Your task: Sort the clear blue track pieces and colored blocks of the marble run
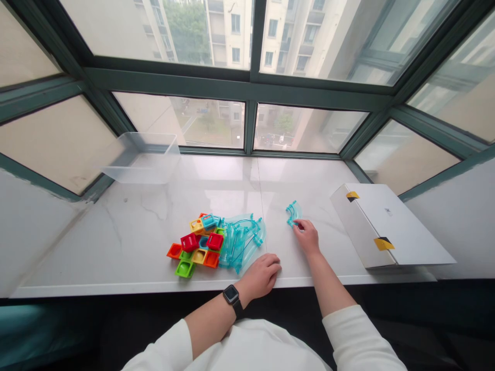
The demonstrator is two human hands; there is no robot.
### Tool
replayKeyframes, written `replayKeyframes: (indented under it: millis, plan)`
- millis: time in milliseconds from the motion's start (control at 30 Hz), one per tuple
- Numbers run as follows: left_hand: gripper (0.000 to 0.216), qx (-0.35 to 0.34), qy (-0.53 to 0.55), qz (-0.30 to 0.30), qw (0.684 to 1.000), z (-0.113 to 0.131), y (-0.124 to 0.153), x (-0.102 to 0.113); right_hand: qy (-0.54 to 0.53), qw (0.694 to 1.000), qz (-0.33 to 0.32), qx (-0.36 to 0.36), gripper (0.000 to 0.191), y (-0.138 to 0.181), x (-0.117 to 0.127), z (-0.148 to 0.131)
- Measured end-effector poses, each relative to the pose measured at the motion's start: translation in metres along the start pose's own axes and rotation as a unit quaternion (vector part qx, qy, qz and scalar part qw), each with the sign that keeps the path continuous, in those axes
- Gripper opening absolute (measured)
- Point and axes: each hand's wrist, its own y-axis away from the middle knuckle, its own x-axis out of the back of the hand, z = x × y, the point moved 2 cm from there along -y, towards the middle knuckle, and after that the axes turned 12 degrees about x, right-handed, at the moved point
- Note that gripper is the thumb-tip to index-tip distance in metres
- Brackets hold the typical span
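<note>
My right hand (307,236) pinches the near end of a curved, see-through blue track piece (294,210) on the white marble sill. My left hand (260,275) rests at the sill's front edge with its fingers curled in, and nothing shows in it. Just beyond it lies a heap of see-through blue track pieces (237,239), overlapping one another. Against the left side of that heap sit several colourful plastic blocks, among them a red block (215,241), a green block (185,268) and an orange block (211,259).
An open, clear plastic bin (147,167) stands at the back left, by the window. To the right is a white box (390,226) with yellow-and-black tabs. Green window frames (216,85) enclose the marble sill (127,247), whose front edge runs close to my body.
</note>
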Motion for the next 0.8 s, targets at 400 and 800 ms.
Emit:
replayKeyframes:
  millis: [400, 800]
  plan:
    - [0.026, 0.003, -0.005, -0.002, 1.000, -0.0015, 0.0000, -0.0006, -0.008, 1.000, -0.017, -0.010, 0.032, -0.0004, -0.0032, 0.0046]
    - [0.026, 0.011, -0.009, -0.005, 1.000, 0.0013, -0.0004, 0.0009, 0.004, 1.000, -0.011, -0.021, 0.042, 0.0050, -0.0068, 0.0055]
